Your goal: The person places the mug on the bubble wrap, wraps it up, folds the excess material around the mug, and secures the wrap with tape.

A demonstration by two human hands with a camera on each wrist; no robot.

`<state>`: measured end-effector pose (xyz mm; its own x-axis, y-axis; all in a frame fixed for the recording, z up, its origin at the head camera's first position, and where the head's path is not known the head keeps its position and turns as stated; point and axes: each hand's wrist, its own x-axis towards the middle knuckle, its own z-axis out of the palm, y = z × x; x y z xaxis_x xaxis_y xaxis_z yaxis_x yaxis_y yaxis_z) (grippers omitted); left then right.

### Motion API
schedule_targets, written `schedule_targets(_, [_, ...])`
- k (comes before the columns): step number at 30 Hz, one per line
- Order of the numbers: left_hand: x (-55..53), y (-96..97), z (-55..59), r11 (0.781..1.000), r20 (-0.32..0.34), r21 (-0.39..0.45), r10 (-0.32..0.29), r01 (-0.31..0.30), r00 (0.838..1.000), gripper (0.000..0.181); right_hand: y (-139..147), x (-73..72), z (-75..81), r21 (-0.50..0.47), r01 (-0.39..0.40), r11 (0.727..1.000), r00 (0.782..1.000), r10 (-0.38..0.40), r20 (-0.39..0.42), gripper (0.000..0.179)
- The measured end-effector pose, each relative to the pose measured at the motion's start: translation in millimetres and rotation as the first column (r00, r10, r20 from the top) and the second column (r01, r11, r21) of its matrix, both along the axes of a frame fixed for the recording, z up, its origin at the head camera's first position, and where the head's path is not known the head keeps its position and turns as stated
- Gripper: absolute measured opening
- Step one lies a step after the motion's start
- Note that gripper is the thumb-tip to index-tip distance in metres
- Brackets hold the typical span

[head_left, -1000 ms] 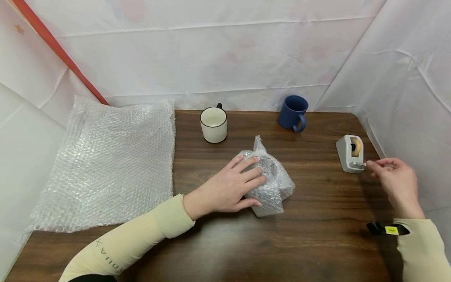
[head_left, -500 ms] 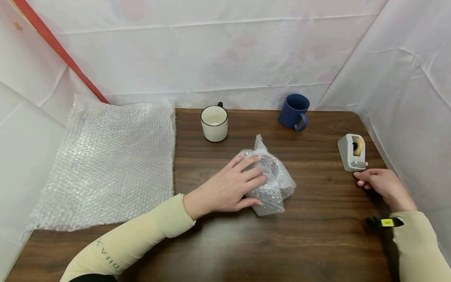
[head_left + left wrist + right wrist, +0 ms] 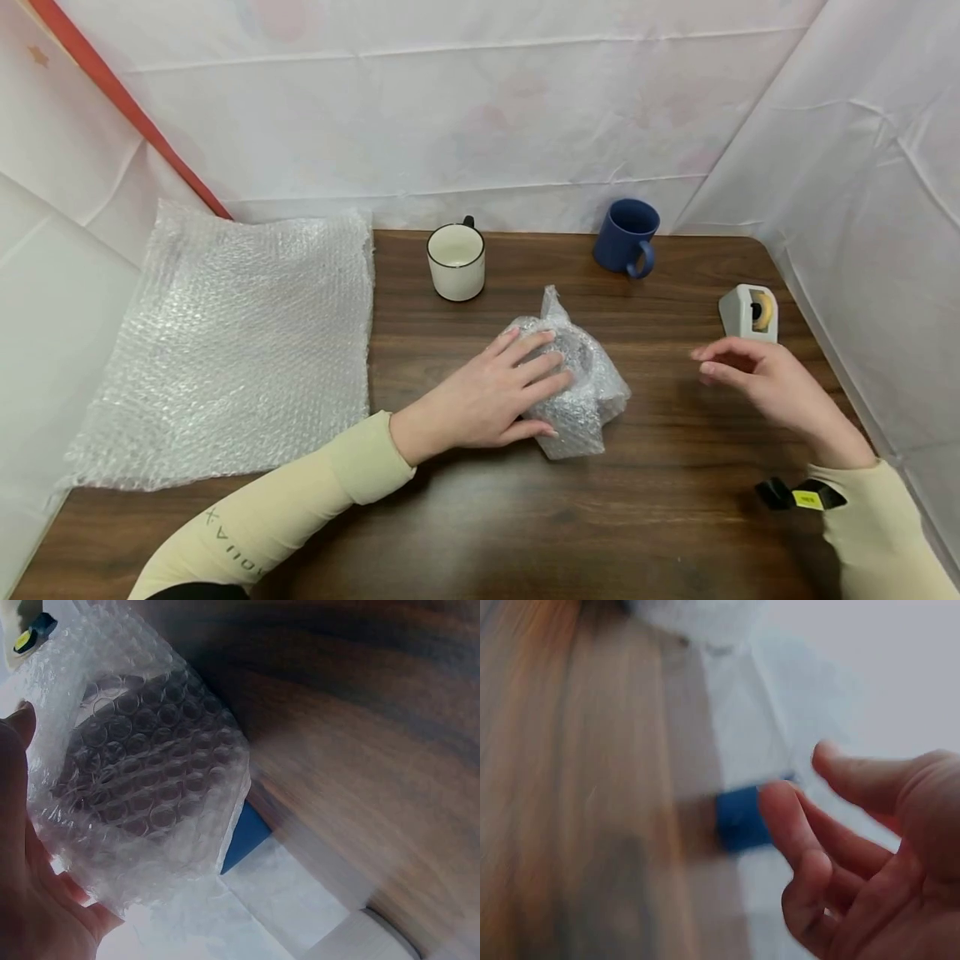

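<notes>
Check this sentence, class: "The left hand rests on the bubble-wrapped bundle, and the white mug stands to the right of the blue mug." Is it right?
Not quite. The white mug stands to the left of the blue mug, as the head view shows. The rest is correct: the left hand rests on the bubble-wrapped bundle.

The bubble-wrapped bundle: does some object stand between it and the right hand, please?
Nothing visible stands between the right hand and the bubble-wrapped bundle; in the head view, only tabletop shows there. The left hand rests on the bundle's far side.
</notes>
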<state>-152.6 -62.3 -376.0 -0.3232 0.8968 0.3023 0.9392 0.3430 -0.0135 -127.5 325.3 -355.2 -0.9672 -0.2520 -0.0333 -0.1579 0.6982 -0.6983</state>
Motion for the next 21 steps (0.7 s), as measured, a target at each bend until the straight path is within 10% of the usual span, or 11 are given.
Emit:
schedule_targets(6, [-0.5, -2.2, -3.1, 1.0, 0.019, 0.019, 0.011, -0.011, 1.0, 0.062, -43, -17.0, 23.6, -0.052, -0.227, 0.973, 0.957, 0.212, -0.2, 0.03])
schedule_targets(21, [-0.1, -0.7, -2.9, 1.0, 0.039, -0.01, 0.007, -0.006, 0.999, 0.062, -94, -76.7, 16.7, -0.243, -0.627, 0.74, 0.776, 0.622, -0.107, 0.025])
